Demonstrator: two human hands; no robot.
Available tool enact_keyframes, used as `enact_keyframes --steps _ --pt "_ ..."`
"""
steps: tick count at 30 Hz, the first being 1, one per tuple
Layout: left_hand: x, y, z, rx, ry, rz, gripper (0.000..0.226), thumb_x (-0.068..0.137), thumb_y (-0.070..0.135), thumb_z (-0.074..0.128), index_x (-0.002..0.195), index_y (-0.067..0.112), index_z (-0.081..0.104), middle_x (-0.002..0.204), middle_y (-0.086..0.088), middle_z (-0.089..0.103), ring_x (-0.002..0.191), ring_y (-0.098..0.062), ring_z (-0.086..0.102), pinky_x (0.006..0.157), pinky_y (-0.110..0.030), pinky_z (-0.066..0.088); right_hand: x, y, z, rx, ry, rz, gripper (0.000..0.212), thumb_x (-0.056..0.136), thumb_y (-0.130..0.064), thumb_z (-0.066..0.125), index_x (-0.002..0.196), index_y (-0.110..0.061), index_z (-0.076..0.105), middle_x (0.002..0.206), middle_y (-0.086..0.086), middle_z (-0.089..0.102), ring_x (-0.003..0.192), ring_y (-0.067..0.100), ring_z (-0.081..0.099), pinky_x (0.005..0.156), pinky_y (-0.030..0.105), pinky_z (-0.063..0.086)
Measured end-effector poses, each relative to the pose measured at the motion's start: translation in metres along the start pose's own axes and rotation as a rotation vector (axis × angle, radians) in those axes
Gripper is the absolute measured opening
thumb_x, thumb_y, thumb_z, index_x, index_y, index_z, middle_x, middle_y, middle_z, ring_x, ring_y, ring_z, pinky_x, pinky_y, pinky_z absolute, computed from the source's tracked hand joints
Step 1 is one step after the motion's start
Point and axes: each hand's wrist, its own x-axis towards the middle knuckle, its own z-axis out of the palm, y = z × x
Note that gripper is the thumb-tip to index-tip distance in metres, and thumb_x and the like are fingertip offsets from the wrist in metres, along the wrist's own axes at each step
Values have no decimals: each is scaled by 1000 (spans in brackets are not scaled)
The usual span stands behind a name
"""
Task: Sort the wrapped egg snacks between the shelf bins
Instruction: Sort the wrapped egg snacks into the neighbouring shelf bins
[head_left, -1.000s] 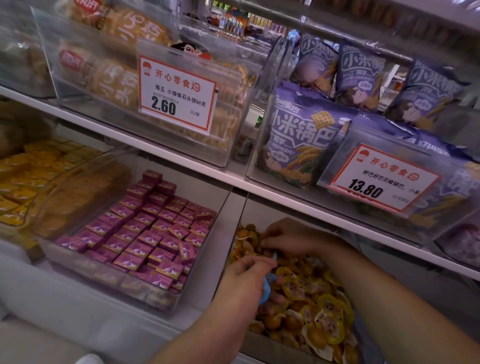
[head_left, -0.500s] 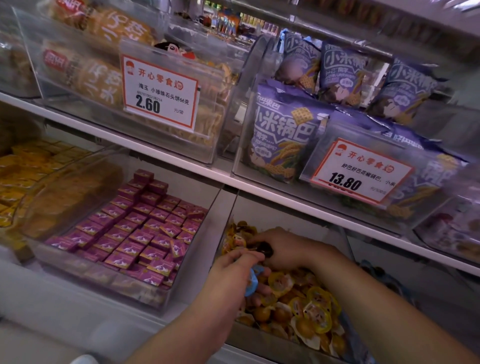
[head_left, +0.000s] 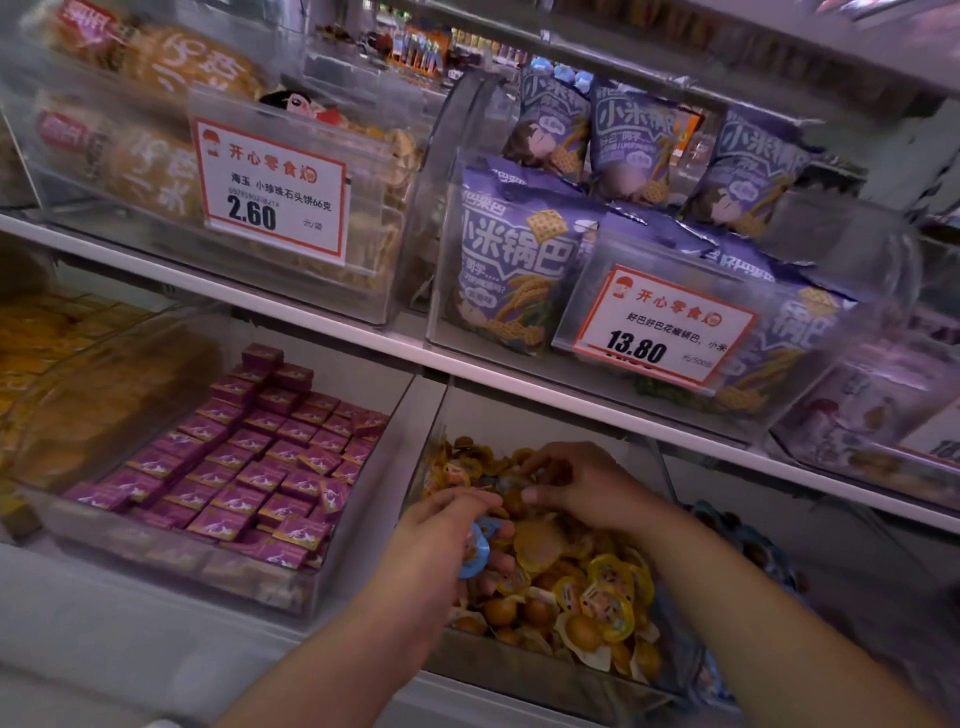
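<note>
Both hands have edged deeper into the egg bin (head_left: 524, 670), the left hand (head_left: 441, 540) clamped on a blue pack (head_left: 475, 558), the right hand (head_left: 582, 486) pinching another, picking strays apparently bound for a neighbouring bin.

A white shelf (head_left: 322, 317) runs across the middle of the frame, sloping down to the right, with clear bins above and below it. At upper left a price tag (head_left: 272, 195) reads 2.60; at centre right a second tag (head_left: 662, 330) reads 13.80. Purple bags (head_left: 511, 249) fill the upper right, magenta boxes (head_left: 249, 457) the lower left. The lighting is dim and cool.
</note>
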Motion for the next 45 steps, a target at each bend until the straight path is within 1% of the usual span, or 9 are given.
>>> enact_keyframes --steps 6,12,15,18,21,26,31,36,45 --pt "0 -5 3 52 72 149 14 99 22 57 104 17 68 88 -9 75 64 -24 69 45 -27 49 -43 -25 0 841 261 200 12 92 -13 66 102 -13 72 92 9 76 72 15 72 55 27 54" --pt "5 -29 24 493 163 654 18 101 34 48 117 37 56 108 19 64 103 6 59 85 -11 46 -98 -50 41 1461 245 419 15 93 -9 62 102 -2 72 92 13 73 67 15 68 53 25 55" --pt "-3 -46 46 715 8 709 26 102 36 45 127 38 52 122 22 57 112 10 52 97 -18 44 -108 -60 46 1702 172 511 31 98 -28 53 109 -7 74 105 15 74 90 25 73 75 35 58" --pt "-11 -55 64 1022 -73 806 51 98 48 32 147 37 34 148 21 40 142 6 23 123 -33 11 -116 -57 29 1842 181 471 45 97 -44 51 122 -12 70 118 12 72 112 27 67 103 36 47" --pt "-17 -54 72 1127 -72 895 64 96 55 19 155 32 21 162 14 19 149 2 -5 124 -36 0 -127 -49 12 1702 108 391 40 96 -45 54 117 -17 73 115 8 74 105 21 71 95 35 51" --pt "-17 -51 67 1035 -293 914 62 99 63 20 156 36 22 163 17 14 151 -6 10 120 -43 23 -136 -29 -5 1405 282 205 22 88 -27 69 104 -14 76 102 11 76 93 24 74 77 34 60" --pt "0 -45 51 935 -209 845 42 99 57 39 133 40 56 130 29 58 122 9 52 99 -17 44 -141 18 -42 1276 470 137 22 80 -22 75 94 -4 73 76 11 57 60 16 58 38 23 35" --pt "20 -42 44 1079 -69 843 22 94 40 52 90 34 73 90 26 68 92 5 62 76 -7 43 -128 89 -57 506 617 317 6 90 -21 69 95 -22 69 87 -4 71 71 1 65 51 9 43" --pt "32 -28 16 1476 -69 815 44 85 55 44 115 34 69 123 13 61 117 -15 58 98 -41 49 -126 99 -50 230 677 125 24 90 -9 61 101 -29 69 104 -9 71 99 5 64 88 20 51"
